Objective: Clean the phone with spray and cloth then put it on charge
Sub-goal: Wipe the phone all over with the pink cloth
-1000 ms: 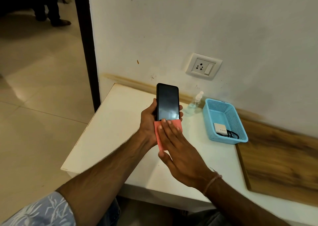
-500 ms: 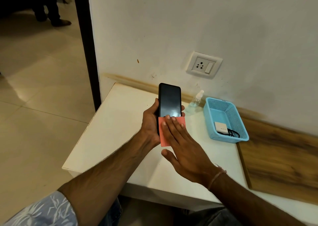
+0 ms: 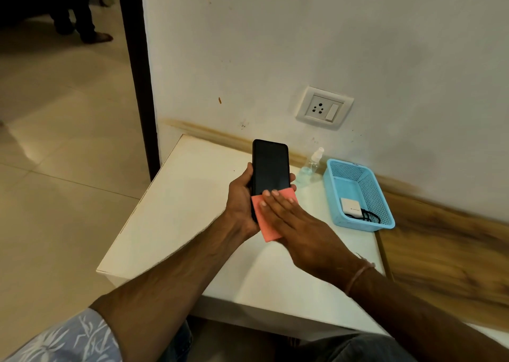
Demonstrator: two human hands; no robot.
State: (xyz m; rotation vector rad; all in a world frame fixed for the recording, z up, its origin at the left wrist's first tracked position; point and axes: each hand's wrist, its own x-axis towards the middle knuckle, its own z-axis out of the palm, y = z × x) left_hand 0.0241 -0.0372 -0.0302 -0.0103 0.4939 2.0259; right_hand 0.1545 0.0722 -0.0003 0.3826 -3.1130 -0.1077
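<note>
Head view, looking down over both forearms. Left hand (image 3: 242,196) is holding the phone (image 3: 271,166) upright above the counter (image 3: 179,210). Its grip is closing round the lower edges, thumb on the left side, fingertips showing at the right. Right hand (image 3: 300,229) is lying flat with fingers straight, pressing the pink cloth (image 3: 267,233) against the lower part of the dark screen. That grip is open, pinching nothing.

Progress, as a judgement: wiping is under way. Spray bottle (image 3: 312,164) is standing on the counter by the wall, just left of the blue basket (image 3: 330,193) and apart from both hands, so spraying is probably done. Upper screen is showing uncovered; whether it is clean, cannot tell. Charging is not yet begun: the white charger (image 3: 351,207) and its black cable (image 3: 370,217) are lying in the basket, and the wall socket (image 3: 323,108) above is taking no plug.

Left to do: finishing the wipe, setting the cloth down, lifting out the charger, plugging in, connecting the phone.

Hard to make out: the phone's back and bottom port are hiding behind hand and cloth. Wetness on the glass is not showing. Socket switch position is unreadable. Cable ends are lost in the tangle. Someone's legs (image 3: 80,17) are standing far off in the dim doorway, cut off at the frame top.
</note>
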